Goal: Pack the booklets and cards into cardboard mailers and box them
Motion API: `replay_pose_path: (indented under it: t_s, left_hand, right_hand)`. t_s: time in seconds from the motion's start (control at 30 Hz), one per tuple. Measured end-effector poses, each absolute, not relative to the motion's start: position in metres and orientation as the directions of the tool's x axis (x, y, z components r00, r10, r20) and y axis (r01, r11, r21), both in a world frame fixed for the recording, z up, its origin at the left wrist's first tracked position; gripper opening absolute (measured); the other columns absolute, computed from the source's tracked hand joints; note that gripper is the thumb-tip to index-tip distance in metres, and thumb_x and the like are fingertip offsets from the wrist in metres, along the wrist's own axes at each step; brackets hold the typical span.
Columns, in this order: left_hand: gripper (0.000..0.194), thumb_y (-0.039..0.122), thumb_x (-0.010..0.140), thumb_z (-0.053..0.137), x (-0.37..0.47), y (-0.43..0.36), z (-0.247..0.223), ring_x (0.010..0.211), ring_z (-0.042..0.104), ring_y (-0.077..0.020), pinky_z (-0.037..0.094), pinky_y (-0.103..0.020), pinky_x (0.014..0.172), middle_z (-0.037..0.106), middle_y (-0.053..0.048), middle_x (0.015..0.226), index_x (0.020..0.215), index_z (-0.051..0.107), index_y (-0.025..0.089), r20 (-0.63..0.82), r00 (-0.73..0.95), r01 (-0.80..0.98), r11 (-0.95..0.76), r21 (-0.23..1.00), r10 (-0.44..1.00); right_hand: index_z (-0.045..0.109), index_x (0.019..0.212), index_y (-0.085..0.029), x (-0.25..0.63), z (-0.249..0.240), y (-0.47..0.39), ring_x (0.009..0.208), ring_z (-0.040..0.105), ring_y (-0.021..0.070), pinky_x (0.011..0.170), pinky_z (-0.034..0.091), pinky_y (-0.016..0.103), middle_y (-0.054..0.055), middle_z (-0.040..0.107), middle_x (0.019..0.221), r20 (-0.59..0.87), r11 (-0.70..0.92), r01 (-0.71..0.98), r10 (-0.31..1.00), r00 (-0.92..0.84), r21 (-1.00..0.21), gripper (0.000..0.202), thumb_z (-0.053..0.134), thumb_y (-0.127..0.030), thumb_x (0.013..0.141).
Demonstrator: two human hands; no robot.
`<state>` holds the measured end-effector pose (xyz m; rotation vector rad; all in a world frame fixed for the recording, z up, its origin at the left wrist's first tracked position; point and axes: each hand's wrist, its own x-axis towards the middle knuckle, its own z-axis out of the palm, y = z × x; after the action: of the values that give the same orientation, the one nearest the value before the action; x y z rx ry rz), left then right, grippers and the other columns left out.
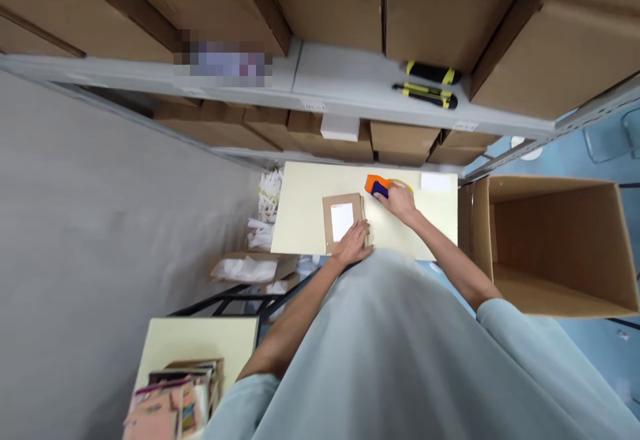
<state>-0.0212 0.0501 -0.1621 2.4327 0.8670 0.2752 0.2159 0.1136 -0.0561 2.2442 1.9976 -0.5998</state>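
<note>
On the cream tabletop [305, 190] lies a flat cardboard package [328, 217] bearing a white label [342, 221]. My left hand [353, 243] rests over its lower right corner, fingers stretched out and lying flat. To the upper right, my right hand [401, 204] is closed around an orange and dark blue tape dispenser [374, 183], apart from the package. Part of a yellow ring shows behind those fingers. A white sheet [435, 181] lies at the table's far right corner.
Shelving with cardboard boxes [330, 0] spans the far side. Two black-and-yellow utility knives [431, 95] lie on its upper board [345, 70]. An open carton [555, 233] stands at right. Papers and folders [170, 400] are piled on a lower-left table [200, 337], near a grey wall [100, 227].
</note>
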Motion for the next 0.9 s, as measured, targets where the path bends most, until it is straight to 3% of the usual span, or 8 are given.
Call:
replay_pose_path:
  t_s: [0.1, 0.2, 0.33, 0.43, 0.57, 0.67, 0.8, 0.9]
  left_hand:
    - [0.041, 0.036, 0.097, 0.065, -0.005, 0.089, -0.121, 0.146, 0.064, -0.0385, 0.054, -0.060, 0.125, 0.067, -0.026, 0.148, 0.134, 0.062, 0.019, 0.286, 0.576, 0.552, -0.622, 0.555, 0.766]
    - [0.056, 0.031, 0.095, 0.066, 0.019, 0.148, -0.064, 0.152, 0.058, -0.0385, 0.051, -0.061, 0.126, 0.062, -0.024, 0.155, 0.149, 0.055, 0.019, 0.526, 0.452, 0.508, -0.692, 0.512, 0.721]
    - [0.067, 0.025, 0.092, 0.067, 0.041, 0.227, 0.008, 0.157, 0.051, -0.0401, 0.042, -0.062, 0.131, 0.058, -0.023, 0.159, 0.157, 0.052, 0.019, 0.658, 0.383, 0.455, -0.752, 0.476, 0.648]
    - [0.070, 0.024, 0.094, 0.066, 0.047, 0.271, 0.043, 0.162, 0.045, -0.0403, 0.040, -0.060, 0.134, 0.051, -0.025, 0.165, 0.161, 0.049, 0.016, 0.665, 0.346, 0.452, -0.739, 0.500, 0.662]
    - [0.079, 0.018, 0.091, 0.064, 0.048, 0.303, 0.060, 0.166, 0.039, -0.0391, 0.039, -0.057, 0.136, 0.042, -0.025, 0.174, 0.167, 0.042, 0.013, 0.596, 0.372, 0.454, -0.699, 0.552, 0.712]
    - [0.081, 0.016, 0.090, 0.063, 0.046, 0.308, 0.057, 0.167, 0.039, -0.0382, 0.037, -0.057, 0.138, 0.042, -0.022, 0.176, 0.168, 0.042, 0.014, 0.532, 0.429, 0.445, -0.683, 0.578, 0.730]
    - [0.075, 0.015, 0.094, 0.058, 0.040, 0.288, 0.039, 0.166, 0.041, -0.0361, 0.036, -0.056, 0.139, 0.044, -0.022, 0.175, 0.167, 0.043, 0.013, 0.501, 0.466, 0.419, -0.681, 0.601, 0.729]
    - [0.071, 0.016, 0.097, 0.055, 0.032, 0.258, 0.012, 0.165, 0.042, -0.0350, 0.038, -0.056, 0.138, 0.047, -0.021, 0.173, 0.167, 0.044, 0.013, 0.451, 0.485, 0.410, -0.651, 0.639, 0.749]
  right_hand:
    - [0.071, 0.129, -0.012, 0.215, -0.008, 0.119, 0.101, 0.083, 0.0351, 0.079, 0.060, 0.037, 0.022, 0.084, 0.110, -0.285, -0.274, 0.928, 0.938, 0.199, -0.253, 0.057, 0.045, -0.061, 0.115]
    - [0.064, 0.140, -0.014, 0.205, 0.045, 0.141, 0.107, 0.083, 0.0376, 0.083, 0.061, 0.040, 0.019, 0.084, 0.113, -0.217, -0.312, 0.888, 0.944, 0.249, -0.339, 0.057, 0.044, -0.061, 0.113]
    - [0.054, 0.151, -0.010, 0.191, 0.113, 0.195, 0.115, 0.080, 0.0407, 0.093, 0.062, 0.044, 0.021, 0.081, 0.127, -0.062, -0.200, 0.868, 0.979, 0.193, -0.454, 0.059, 0.052, -0.051, 0.108]
    - [0.051, 0.151, -0.004, 0.190, 0.142, 0.241, 0.114, 0.078, 0.0419, 0.097, 0.061, 0.048, 0.025, 0.080, 0.126, 0.024, -0.073, 0.894, 0.995, 0.092, -0.441, 0.058, 0.049, -0.041, 0.107]
    - [0.054, 0.145, 0.001, 0.193, 0.148, 0.296, 0.123, 0.074, 0.0433, 0.113, 0.052, 0.054, 0.031, 0.077, 0.131, 0.049, 0.029, 0.961, 0.999, -0.017, -0.277, 0.049, 0.046, -0.029, 0.108]
    - [0.057, 0.146, 0.003, 0.194, 0.136, 0.323, 0.137, 0.068, 0.0413, 0.125, 0.041, 0.054, 0.033, 0.072, 0.142, -0.005, 0.032, 0.980, 0.999, -0.034, -0.198, 0.048, 0.050, -0.021, 0.105]
    - [0.062, 0.144, 0.001, 0.192, 0.115, 0.343, 0.143, 0.063, 0.0399, 0.130, 0.037, 0.054, 0.031, 0.070, 0.146, -0.100, -0.018, 0.980, 0.995, -0.002, -0.200, 0.048, 0.058, -0.021, 0.101]
    - [0.061, 0.144, 0.003, 0.194, 0.100, 0.348, 0.148, 0.058, 0.0410, 0.133, 0.032, 0.055, 0.032, 0.065, 0.151, -0.032, -0.026, 0.977, 0.999, 0.020, -0.213, 0.050, 0.057, -0.021, 0.101]
